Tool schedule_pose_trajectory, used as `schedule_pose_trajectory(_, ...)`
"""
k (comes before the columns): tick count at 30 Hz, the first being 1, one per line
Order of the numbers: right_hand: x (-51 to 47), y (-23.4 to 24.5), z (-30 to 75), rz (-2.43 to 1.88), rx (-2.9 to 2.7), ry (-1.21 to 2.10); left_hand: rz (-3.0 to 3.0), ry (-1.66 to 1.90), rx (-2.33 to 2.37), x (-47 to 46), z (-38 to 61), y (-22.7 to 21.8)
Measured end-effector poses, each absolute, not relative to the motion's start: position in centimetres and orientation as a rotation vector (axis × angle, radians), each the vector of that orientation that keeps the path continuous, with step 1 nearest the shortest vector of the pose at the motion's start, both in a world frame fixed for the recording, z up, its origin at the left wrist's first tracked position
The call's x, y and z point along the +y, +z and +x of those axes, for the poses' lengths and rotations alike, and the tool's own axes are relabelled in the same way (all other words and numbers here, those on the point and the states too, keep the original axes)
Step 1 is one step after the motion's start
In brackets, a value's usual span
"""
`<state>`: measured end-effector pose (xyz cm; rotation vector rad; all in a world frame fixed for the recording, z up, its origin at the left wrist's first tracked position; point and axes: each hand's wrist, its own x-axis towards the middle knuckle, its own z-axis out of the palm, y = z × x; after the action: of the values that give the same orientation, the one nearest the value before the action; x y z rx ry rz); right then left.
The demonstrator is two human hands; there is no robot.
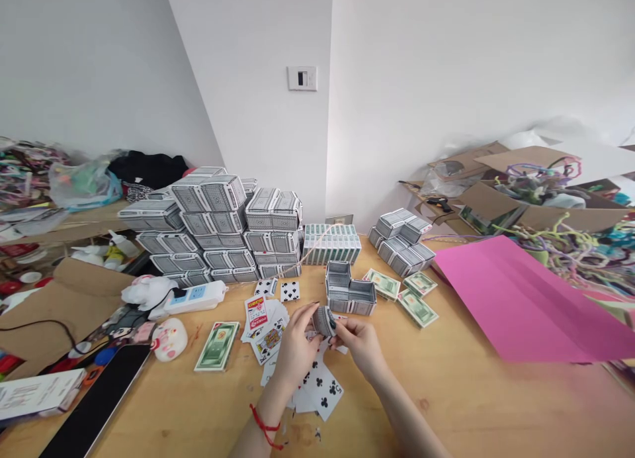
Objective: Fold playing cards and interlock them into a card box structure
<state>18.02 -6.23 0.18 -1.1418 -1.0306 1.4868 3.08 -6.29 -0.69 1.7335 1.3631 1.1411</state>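
Note:
Between my two hands is a small folded playing-card piece (324,321) with a grey patterned back. My left hand (298,342) grips it from the left, fingers curled round its side. On the right edge, the thumb and fingers of my right hand (358,342) pinch it. Loose playing cards (320,385) lie face up under and left of my hands, among them a five of clubs. Just beyond stands an L-shaped open structure of folded cards (351,296). My fingers partly hide the held piece.
Stacked folded-card blocks (213,226) rise at the back left; a smaller stack (401,239) is at the back right. Green card boxes (419,306) lie right, another (217,347) left. A power strip (196,297), a black tablet-like slab (99,402) and a pink sheet (536,306) flank the work area.

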Motion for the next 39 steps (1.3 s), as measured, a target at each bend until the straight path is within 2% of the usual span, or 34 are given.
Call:
schedule_pose_trajectory(13,-6.4,-2.0,17.4,-1.224,-1.213,1.212,1.834,1.064,1.458,-6.6,3.6,-0.3)
schedule_pose_trajectory(20,-6.2,-0.9,17.3,-1.057,-0.937,1.564,1.7,1.1,1.369,-6.9,3.4,0.8)
schedule_pose_trajectory(24,-6.8,-1.0,16.7,-1.04,-1.041,1.664,1.57,1.061,1.509,-6.9,4.0,0.1)
schedule_pose_trajectory(26,-7.2,-1.3,16.3,-1.152,-1.12,1.543,1.601,1.029,1.575,-7.1,4.7,-0.3)
schedule_pose_trajectory(31,-7.5,-1.7,16.1,-1.382,-1.179,1.003,1.762,1.021,1.622,-8.0,6.2,-0.6)
schedule_pose_trajectory(39,-7.7,-1.4,15.3,-1.189,-1.004,1.241,1.927,1.125,1.678,-8.6,6.0,-0.5)
